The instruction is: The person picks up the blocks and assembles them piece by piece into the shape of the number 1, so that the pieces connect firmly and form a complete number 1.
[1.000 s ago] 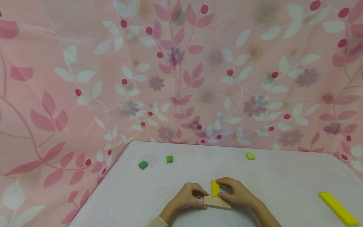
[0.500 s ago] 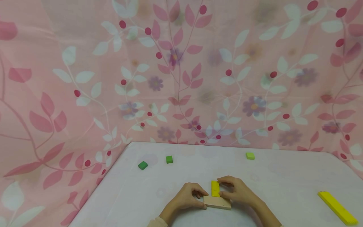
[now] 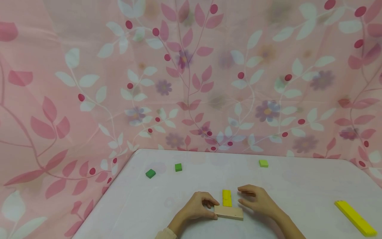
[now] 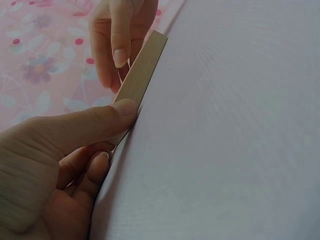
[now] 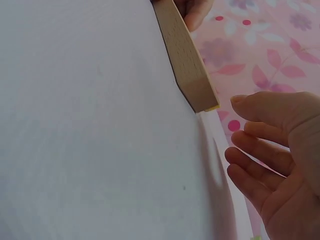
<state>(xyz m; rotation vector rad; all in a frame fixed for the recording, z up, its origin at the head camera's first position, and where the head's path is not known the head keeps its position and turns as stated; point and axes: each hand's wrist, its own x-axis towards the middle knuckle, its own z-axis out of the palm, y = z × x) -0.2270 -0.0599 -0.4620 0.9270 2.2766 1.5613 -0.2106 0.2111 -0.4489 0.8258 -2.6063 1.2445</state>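
My left hand (image 3: 200, 206) grips the left end of a plain wooden block (image 3: 229, 212), its thumb on the near face and fingers behind. The left wrist view shows the same thumb pressed on the wooden block (image 4: 142, 70). Directly behind the block's middle lies a yellow block (image 3: 226, 198), its near end right at the wood. My right hand (image 3: 259, 201) hovers to the right of both blocks with fingers parted and nothing between them. From the right wrist, the right hand (image 5: 280, 155) appears apart from the wooden block (image 5: 187, 60), whose body hides nearly all the yellow one.
A long yellow bar (image 3: 355, 218) lies at the right of the white-covered table (image 3: 125, 205). Toward the back are a dark green block (image 3: 150, 173), a green block (image 3: 178, 167) and a light green block (image 3: 263, 163). A pink floral curtain (image 3: 191, 83) stands behind.
My right hand has let go of the yellow block and moved away to the right. The left hand and both blocks stay in place.
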